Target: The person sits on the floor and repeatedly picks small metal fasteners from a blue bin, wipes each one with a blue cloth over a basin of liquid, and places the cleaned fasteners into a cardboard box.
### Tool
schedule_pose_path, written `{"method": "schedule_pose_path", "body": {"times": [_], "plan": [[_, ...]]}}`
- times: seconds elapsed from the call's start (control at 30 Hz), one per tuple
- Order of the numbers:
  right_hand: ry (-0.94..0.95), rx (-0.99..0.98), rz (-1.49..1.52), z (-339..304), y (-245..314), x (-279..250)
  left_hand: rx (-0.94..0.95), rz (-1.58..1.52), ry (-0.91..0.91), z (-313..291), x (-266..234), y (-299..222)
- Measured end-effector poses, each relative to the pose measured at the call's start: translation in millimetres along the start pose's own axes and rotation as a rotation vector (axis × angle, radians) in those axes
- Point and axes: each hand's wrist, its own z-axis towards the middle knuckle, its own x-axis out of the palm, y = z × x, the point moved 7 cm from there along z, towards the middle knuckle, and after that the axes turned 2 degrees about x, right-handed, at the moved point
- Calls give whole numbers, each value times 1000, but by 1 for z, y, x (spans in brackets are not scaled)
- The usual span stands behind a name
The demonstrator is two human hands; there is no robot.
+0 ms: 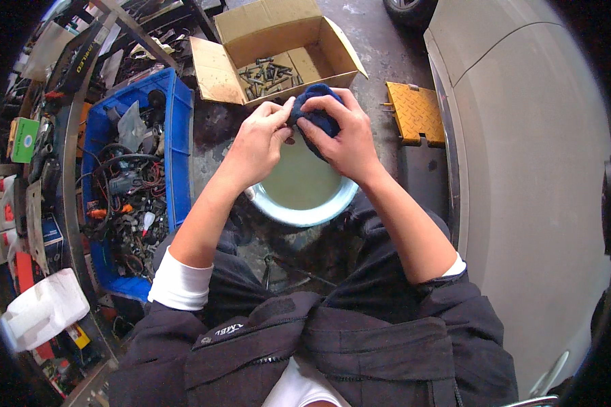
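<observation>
My right hand (345, 136) grips a bunched dark blue cloth (313, 95) above a pale blue basin (304, 217). Close against the cloth, my left hand (259, 139) has thumb and fingertips pinched together. Whatever lies between those fingertips is too small and too covered to make out. Cloudy greenish liquid (302, 178) fills the basin below both hands. Just beyond stands an open cardboard box (329, 64), with several dark metal bolts (268, 76) loose on its bottom.
On the left, a blue crate (178, 146) holds wires and mixed parts, beside a crowded metal shelf (68, 149). A white plastic jug (47, 308) sits at lower left. A light-coloured car (529, 169) borders the right side, near a yellow tread-plate ramp (417, 112).
</observation>
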Motion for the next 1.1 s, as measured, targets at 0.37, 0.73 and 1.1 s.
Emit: {"method": "schedule_pose_path", "body": {"times": [0.37, 0.73, 1.1], "plan": [[-5, 533, 968, -1, -28, 12, 187, 144, -170, 1, -24, -14], [238, 164, 190, 1, -22, 15, 362, 253, -215, -8, -16, -22], [149, 29, 14, 4, 0, 4, 298, 510, -203, -6, -12, -23]]}}
